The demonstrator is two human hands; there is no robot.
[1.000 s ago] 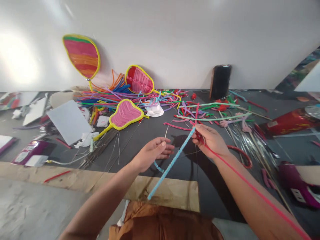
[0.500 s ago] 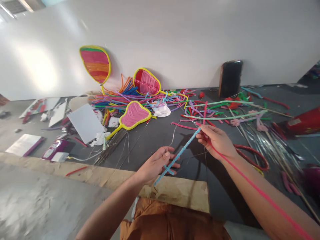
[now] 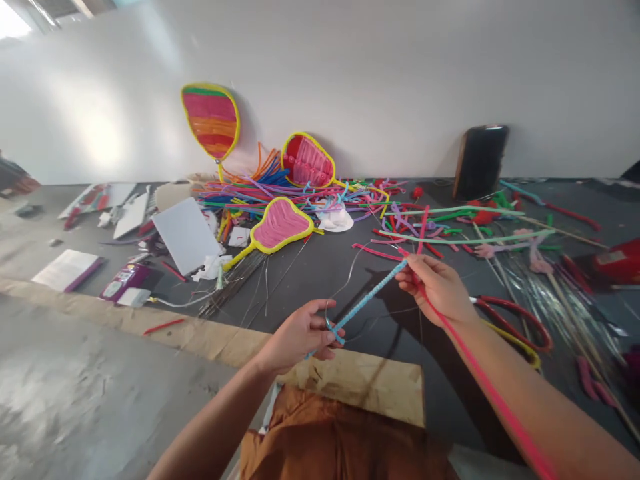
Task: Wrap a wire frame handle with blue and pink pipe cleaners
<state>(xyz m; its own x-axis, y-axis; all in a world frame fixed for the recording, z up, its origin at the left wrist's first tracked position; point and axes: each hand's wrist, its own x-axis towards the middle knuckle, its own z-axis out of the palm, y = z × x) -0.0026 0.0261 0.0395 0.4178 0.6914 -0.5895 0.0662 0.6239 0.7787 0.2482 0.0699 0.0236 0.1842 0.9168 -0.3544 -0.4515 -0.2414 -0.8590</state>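
A light-blue pipe cleaner stem, wound along its length, slants between my two hands above the table's front edge. My left hand is closed round its lower end, where a short blue piece crosses it. At the upper end my right hand pinches the stem between thumb and fingertips. A long pink pipe cleaner also passes through the right fingers and trails back along the forearm. Short pink ends stick out beyond those fingertips. A thin bent wire rises near the left fingers.
Yellow-rimmed fan shapes, one pink and one striped, lie or lean at the back. Loose pipe cleaners are heaped there. A phone leans against the wall. Red-handled scissors lie by my right forearm, near thin wires.
My left hand has closed from loosely spread fingers onto the lower end of the blue stem. The right hand keeps its pinch. The whole view has shifted slightly.
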